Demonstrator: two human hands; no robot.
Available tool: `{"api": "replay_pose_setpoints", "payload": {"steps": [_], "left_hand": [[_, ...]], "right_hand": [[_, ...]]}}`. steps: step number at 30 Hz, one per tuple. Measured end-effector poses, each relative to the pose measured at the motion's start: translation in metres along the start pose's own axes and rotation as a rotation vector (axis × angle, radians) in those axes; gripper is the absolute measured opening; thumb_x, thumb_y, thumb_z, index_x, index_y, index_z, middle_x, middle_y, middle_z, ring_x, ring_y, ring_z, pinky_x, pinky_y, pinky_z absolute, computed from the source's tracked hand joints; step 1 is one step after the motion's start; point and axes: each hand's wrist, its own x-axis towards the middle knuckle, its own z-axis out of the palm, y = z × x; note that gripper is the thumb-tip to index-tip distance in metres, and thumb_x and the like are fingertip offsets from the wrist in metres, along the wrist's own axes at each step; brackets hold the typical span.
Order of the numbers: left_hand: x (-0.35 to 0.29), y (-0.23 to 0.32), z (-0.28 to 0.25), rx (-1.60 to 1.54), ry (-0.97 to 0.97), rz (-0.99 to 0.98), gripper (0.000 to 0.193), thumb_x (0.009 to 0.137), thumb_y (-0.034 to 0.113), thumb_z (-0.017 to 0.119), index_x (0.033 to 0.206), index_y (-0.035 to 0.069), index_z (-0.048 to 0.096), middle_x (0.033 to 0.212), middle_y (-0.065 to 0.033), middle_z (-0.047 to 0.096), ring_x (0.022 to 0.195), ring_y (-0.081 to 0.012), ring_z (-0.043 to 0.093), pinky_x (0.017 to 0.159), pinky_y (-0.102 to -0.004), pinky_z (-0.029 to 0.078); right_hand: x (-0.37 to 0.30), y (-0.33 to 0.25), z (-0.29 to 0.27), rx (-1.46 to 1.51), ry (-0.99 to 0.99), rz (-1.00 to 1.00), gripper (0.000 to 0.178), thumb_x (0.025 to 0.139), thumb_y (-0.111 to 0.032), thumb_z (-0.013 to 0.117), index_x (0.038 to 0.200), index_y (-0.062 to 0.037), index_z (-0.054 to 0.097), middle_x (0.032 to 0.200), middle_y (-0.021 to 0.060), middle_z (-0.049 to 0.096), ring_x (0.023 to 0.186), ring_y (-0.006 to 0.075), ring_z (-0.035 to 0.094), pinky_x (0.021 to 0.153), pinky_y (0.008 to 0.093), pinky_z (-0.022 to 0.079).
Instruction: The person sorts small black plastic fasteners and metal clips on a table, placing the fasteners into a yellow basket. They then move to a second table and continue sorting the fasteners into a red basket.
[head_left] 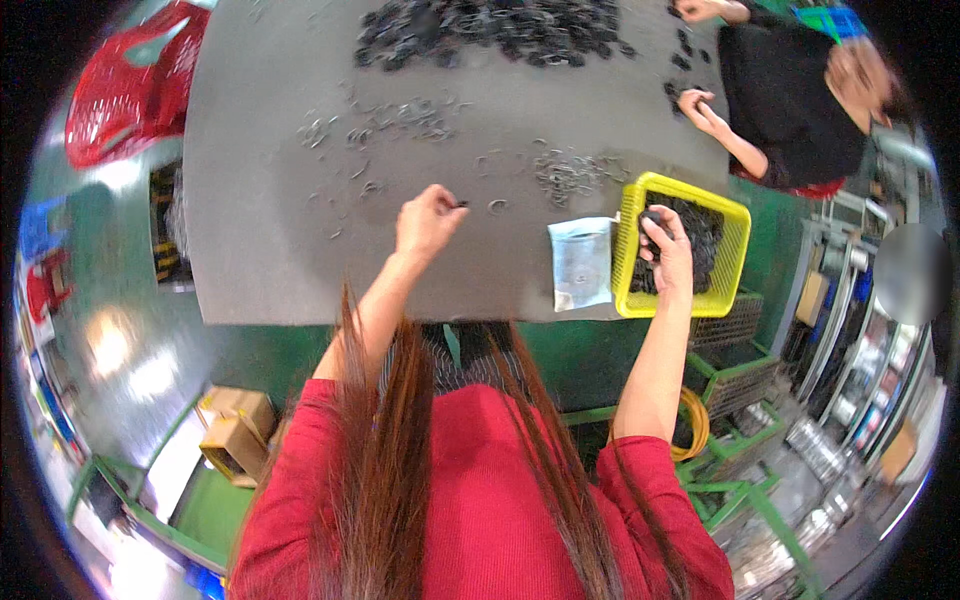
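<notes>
My left hand [425, 225] is above the grey tabletop [270, 240], its fingers pinched on a small black part [460, 205]. Thin dark ring-shaped scraps [568, 175] lie scattered on the table beyond it. Over a yellow plastic basket [740, 240] at the right, my right hand [668, 245] curls its fingers round black parts whose exact kind I cannot make out. Many similar black parts [705, 235] fill much of the basket. Just left of the basket lies a light-blue packet [582, 265].
A large heap of black parts [490, 30] covers the table's far side. At the far right sits a co-worker in black [790, 105], with hands on the table near loose parts. A red plastic chair [135, 90] stands beyond the left edge; cardboard boxes [238, 430] are below left.
</notes>
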Motion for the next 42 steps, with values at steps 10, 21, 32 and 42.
{"api": "replay_pose_setpoints", "payload": {"steps": [10,21,32,42], "left_hand": [[-0.011,0.223,0.189,-0.331,-0.158,0.658,0.030,0.075,0.018,0.069,0.100,0.005,0.057,0.104,-0.0162,0.058,0.105,-0.0321,0.053,0.092,-0.0397,0.042],[0.152,0.178,0.223,0.436,-0.145,1.206,0.051,0.088,0.026,0.050,0.137,0.020,0.038,0.144,-0.0021,0.035,0.138,-0.0258,0.021,0.107,-0.0538,0.019],[0.164,0.160,0.225,0.686,-0.422,1.351,0.051,0.086,0.029,0.048,0.135,0.017,0.041,0.145,0.0000,0.032,0.137,-0.0196,0.022,0.110,-0.0515,0.016],[0.097,0.022,0.053,0.826,-0.084,0.763,0.053,0.087,0.010,0.046,0.139,0.014,0.035,0.144,-0.0026,0.034,0.137,-0.0229,0.024,0.111,-0.0478,0.015]], "right_hand": [[0.009,0.065,-0.119,-0.505,0.454,-0.259,0.036,0.083,-0.027,0.066,0.110,-0.0051,0.058,0.102,0.0098,0.062,0.091,0.0176,0.059,0.076,0.0299,0.048],[-0.031,0.113,-0.088,-0.819,0.612,-0.452,0.021,0.084,-0.009,0.057,0.104,-0.0017,0.057,0.097,0.0125,0.059,0.091,0.0274,0.057,0.082,0.0363,0.045],[-0.026,0.113,-0.072,-0.905,0.640,-0.411,0.017,0.082,-0.005,0.057,0.099,-0.0061,0.058,0.090,0.0094,0.059,0.081,0.0254,0.060,0.070,0.0348,0.049],[-0.028,0.123,-0.080,-0.994,0.663,-0.399,0.017,0.083,-0.009,0.056,0.100,-0.0116,0.058,0.089,0.0072,0.058,0.080,0.0248,0.060,0.068,0.0356,0.049]]}}
